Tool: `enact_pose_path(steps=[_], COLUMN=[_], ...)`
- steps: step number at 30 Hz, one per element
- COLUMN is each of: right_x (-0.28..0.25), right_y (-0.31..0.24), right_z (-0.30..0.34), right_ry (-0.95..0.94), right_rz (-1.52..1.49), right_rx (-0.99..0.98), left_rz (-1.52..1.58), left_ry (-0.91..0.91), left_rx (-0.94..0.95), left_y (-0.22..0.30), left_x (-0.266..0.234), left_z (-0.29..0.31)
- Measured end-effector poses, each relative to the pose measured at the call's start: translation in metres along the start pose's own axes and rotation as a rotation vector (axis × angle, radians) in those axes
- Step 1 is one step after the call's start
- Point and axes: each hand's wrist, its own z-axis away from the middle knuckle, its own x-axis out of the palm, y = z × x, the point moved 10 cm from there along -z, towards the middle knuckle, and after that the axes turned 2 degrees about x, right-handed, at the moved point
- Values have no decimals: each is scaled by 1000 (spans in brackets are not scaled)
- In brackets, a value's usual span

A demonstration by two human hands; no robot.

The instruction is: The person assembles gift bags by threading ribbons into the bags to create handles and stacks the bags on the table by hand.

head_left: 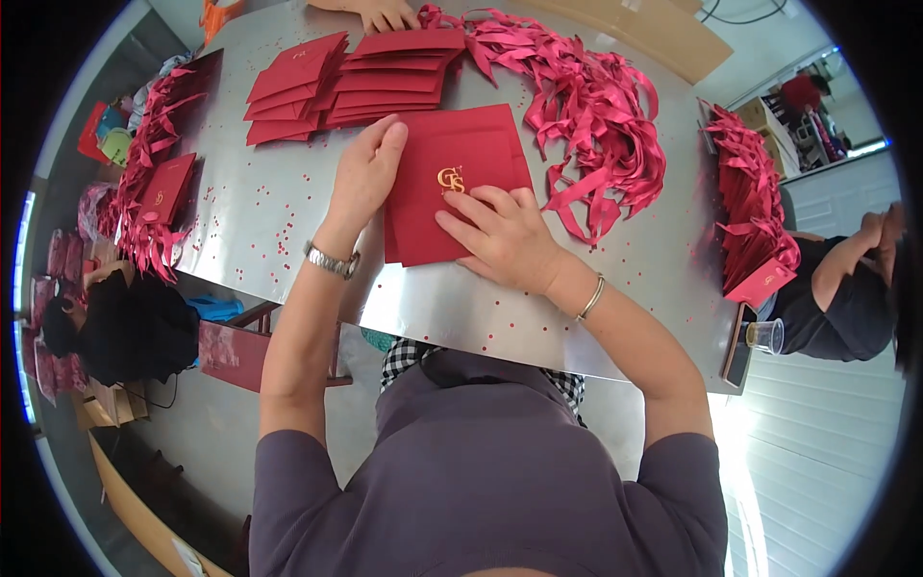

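Flat red paper bags (423, 216) with a gold printed mark lie in front of me on the metal table, at least two overlapping. At their upper left edge is my left hand (370, 168), its thumb along the edge and its fingers closed beside it; the fingertips are partly hidden. My right hand (505, 236) rests on the top bag with fingers spread, just below the gold mark. Beyond lie two stacks of red bags, a left stack (296, 87) and a right stack (394, 77). A heap of pink-red ribbons (601, 125) curls to the right.
Small red paper dots litter the metal table (240, 231). Ribboned red bags stand in a row (755, 212) at the right edge, with more bags (165, 188) at the left. A plastic cup (764, 335) is at lower right. Another person's hand (385, 14) is at the far side.
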Motion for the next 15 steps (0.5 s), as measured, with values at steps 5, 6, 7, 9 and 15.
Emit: enact_pose_path(steps=[5,6,7,9,15], right_x=[-10,-13,-14,-18,-59], right_y=[-26,-34,-41,-44,-17], right_z=[20,32,44,60,76], right_ry=[-128,-155,-181,-176,-7], right_rz=[-67,-118,-169,-169,-136], right_rx=[55,83,113,130,187], left_rz=[-113,-231,-346,-349,-620], left_ry=[3,8,12,-20,49], left_rx=[69,170,272,257,442], left_y=[21,28,35,44,80], left_x=[4,7,12,20,28], left_z=[40,52,64,88,109])
